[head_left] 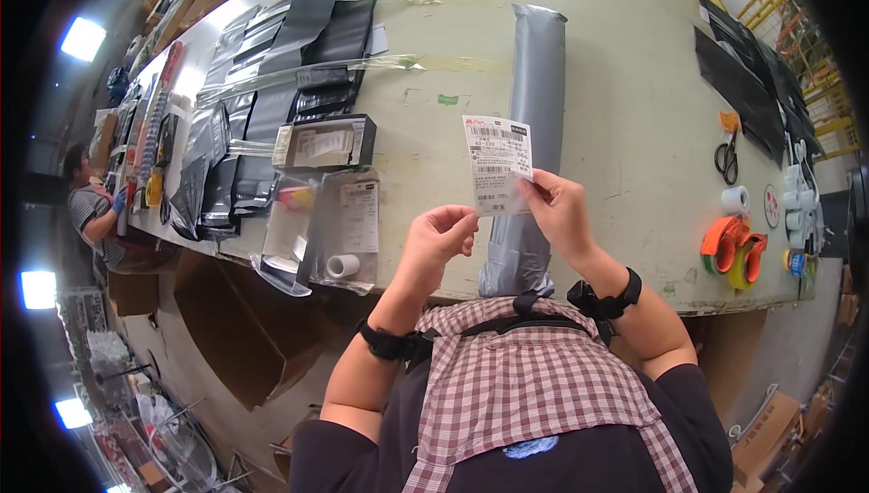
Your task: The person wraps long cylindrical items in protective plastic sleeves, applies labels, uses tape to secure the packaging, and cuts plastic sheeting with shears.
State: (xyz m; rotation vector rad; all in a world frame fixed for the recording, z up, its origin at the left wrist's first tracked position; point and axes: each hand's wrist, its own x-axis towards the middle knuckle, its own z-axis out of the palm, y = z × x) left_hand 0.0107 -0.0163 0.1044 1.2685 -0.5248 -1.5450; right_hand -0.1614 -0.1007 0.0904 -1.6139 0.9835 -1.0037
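A white printed shipping label [494, 165] is held up over the table in front of me. My right hand [559, 210] pinches its lower right edge between thumb and fingers. At the lower left corner of that label, my left hand [441, 241] is closed, thumb and fingertips pressed together against the corner. Beneath the label lies a long parcel wrapped in grey plastic [538, 67], stretching from the table's near edge toward the far side. The label and my right hand cover part of the parcel.
Black mailing bags [312, 31] lie under clear tape strips at left, beside an open black box [326, 142] and a clear tray with a small white roll [343, 265]. Scissors [726, 160], tape dispensers [731, 250] and more black bags [738, 86] lie right. Another person [95, 212] stands far left.
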